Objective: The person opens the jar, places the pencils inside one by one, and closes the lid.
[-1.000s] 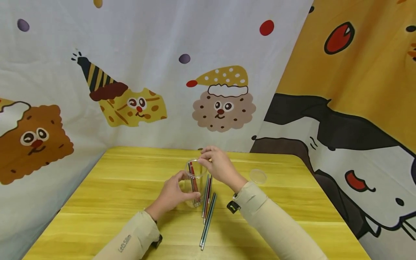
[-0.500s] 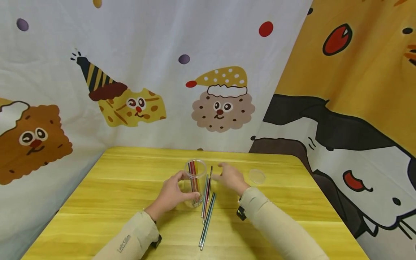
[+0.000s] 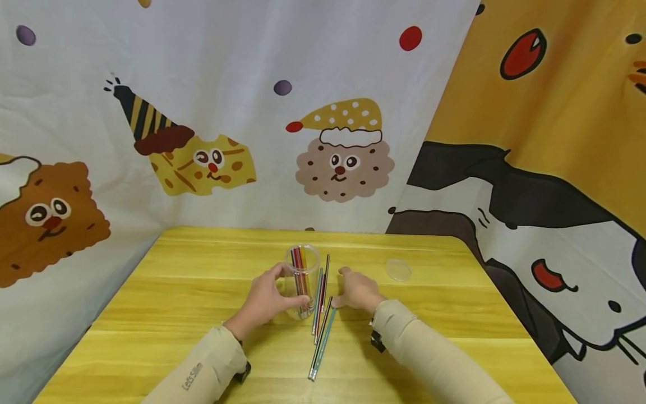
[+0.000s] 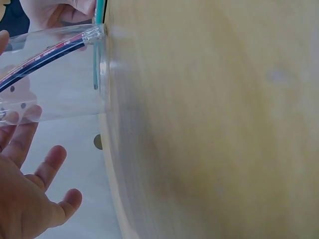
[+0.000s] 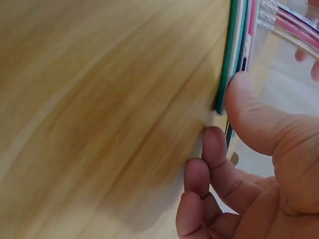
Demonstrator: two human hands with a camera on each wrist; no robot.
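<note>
My left hand (image 3: 264,297) grips a clear plastic cup (image 3: 315,275) standing on the table, thumb and fingers around its side. Several pencils (image 3: 299,264) lean inside it, red, yellow and dark ones among them. In the left wrist view, silvery ends of dark and pink pencils (image 4: 45,59) rest near the cup's bottom. My right hand (image 3: 359,290) is low beside loose pencils on the table. Its thumb touches the end of a green pencil (image 5: 227,64); the other fingers are loosely bent below that end, apart from the thumb.
More pencils (image 3: 318,306) lie right of the cup, a dark one reaching farther back. A round clear lid (image 3: 398,270) lies flat at the back right. The yellow wooden table (image 3: 202,269) meets a cartoon-printed cloth (image 3: 227,67) behind it.
My right hand has let go of a pencil at the cup's rim and come down right to the loose pencils. The two nearest pencils have shifted slightly apart. The left hand keeps its grip.
</note>
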